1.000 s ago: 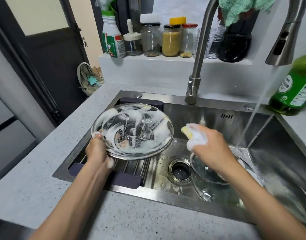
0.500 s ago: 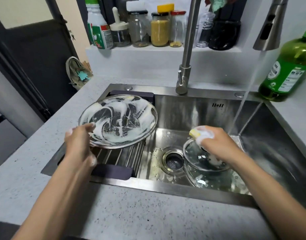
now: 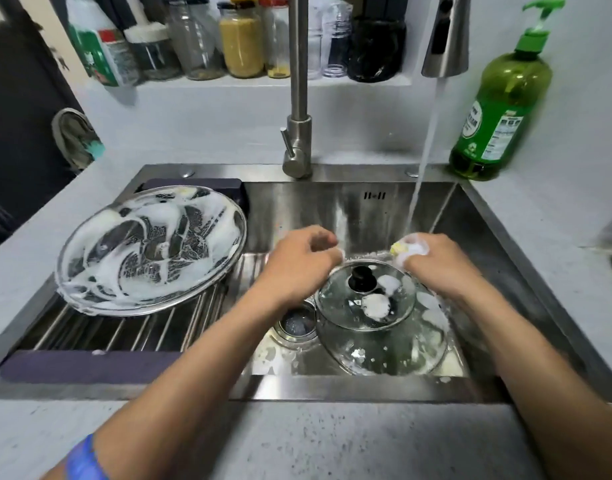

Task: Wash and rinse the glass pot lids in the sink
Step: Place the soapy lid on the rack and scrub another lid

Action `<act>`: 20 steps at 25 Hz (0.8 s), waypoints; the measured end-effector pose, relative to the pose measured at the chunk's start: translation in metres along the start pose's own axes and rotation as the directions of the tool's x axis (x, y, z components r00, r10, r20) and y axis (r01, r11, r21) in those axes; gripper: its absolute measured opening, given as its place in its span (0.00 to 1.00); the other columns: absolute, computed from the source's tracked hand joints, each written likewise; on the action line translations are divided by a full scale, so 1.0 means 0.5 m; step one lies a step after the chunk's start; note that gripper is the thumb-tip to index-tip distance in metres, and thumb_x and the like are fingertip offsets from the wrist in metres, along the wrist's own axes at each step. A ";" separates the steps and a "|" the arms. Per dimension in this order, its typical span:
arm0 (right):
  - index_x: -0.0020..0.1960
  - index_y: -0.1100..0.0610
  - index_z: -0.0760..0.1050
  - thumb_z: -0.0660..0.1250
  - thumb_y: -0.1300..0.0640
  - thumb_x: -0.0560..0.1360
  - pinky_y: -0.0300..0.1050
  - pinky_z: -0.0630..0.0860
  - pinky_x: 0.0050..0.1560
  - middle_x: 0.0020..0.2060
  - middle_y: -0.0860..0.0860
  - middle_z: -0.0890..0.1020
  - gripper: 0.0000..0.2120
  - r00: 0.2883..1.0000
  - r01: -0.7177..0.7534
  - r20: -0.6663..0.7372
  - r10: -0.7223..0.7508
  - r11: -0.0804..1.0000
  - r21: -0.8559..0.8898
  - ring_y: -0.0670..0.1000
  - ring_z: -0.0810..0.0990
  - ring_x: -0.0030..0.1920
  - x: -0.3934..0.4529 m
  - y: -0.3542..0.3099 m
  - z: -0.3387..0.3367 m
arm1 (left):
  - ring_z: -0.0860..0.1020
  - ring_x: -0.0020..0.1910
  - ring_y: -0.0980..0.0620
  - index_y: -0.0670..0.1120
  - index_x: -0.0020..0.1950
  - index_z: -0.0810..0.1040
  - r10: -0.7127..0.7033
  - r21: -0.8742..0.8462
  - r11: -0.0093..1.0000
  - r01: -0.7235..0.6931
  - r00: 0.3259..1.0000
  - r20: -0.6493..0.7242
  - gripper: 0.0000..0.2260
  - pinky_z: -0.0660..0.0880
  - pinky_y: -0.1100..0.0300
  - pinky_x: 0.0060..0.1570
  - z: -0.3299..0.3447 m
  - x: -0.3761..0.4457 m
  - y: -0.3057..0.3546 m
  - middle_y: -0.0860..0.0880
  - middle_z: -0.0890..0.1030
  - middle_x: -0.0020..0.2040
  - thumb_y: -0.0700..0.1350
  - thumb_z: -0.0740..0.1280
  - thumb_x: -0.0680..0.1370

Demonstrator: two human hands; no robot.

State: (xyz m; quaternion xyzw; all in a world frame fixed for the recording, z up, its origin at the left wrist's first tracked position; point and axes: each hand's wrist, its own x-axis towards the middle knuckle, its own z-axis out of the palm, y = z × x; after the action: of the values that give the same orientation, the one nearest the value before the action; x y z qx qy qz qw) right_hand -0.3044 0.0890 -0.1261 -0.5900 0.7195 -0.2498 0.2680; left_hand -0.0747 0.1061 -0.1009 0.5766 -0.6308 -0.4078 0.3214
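Small glass lid (image 3: pixel 365 299) lay just below both hands; left hand (image 3: pixel 299 261) loosely curled, empty; right hand (image 3: pixel 436 259) gripped soapy sponge (image 3: pixel 406 249).

Speckled grey surface (image 3: pixel 297 441) surrounds a steel sink (image 3: pixel 377 209); a green pump bottle (image 3: pixel 498 112) stands on it at the sink's rear right corner. The white shelf (image 3: pixel 273 82) behind carries jars (image 3: pixel 242 39) and bottles in a row
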 end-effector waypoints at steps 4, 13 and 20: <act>0.51 0.48 0.79 0.70 0.53 0.68 0.46 0.75 0.42 0.44 0.49 0.83 0.12 1.000 0.002 -0.023 -0.004 0.996 -0.087 0.53 0.80 0.45 0.014 0.020 0.010 | 0.80 0.54 0.44 0.50 0.59 0.79 -0.127 0.553 0.833 -0.029 0.962 0.241 0.15 0.75 0.57 0.50 0.161 0.159 -0.041 0.44 0.82 0.59 0.52 0.69 0.74; 0.50 0.51 0.78 0.66 0.52 0.70 0.44 0.71 0.41 0.43 0.50 0.82 0.09 0.996 -0.068 -0.064 0.066 0.997 -0.036 0.56 0.79 0.45 0.029 0.036 0.036 | 0.78 0.58 0.36 0.41 0.69 0.69 -0.075 0.770 0.620 -0.150 0.966 0.248 0.19 0.73 0.51 0.51 0.291 0.270 -0.133 0.36 0.79 0.61 0.51 0.59 0.82; 0.45 0.53 0.78 0.64 0.52 0.64 0.44 0.73 0.41 0.39 0.49 0.81 0.12 0.903 -0.229 -0.159 0.399 0.760 0.608 0.54 0.78 0.42 0.050 0.054 -0.009 | 0.78 0.43 0.43 0.45 0.56 0.71 0.179 0.545 0.833 -0.098 0.979 -0.097 0.12 0.75 0.49 0.45 0.214 0.239 -0.042 0.43 0.82 0.47 0.52 0.56 0.83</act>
State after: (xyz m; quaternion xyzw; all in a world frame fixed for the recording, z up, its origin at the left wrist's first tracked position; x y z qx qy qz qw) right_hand -0.3306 0.0693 -0.1432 -0.3094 0.7295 -0.4868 0.3677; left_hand -0.1740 0.0034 -0.1764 0.6242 -0.7348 -0.1479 0.2206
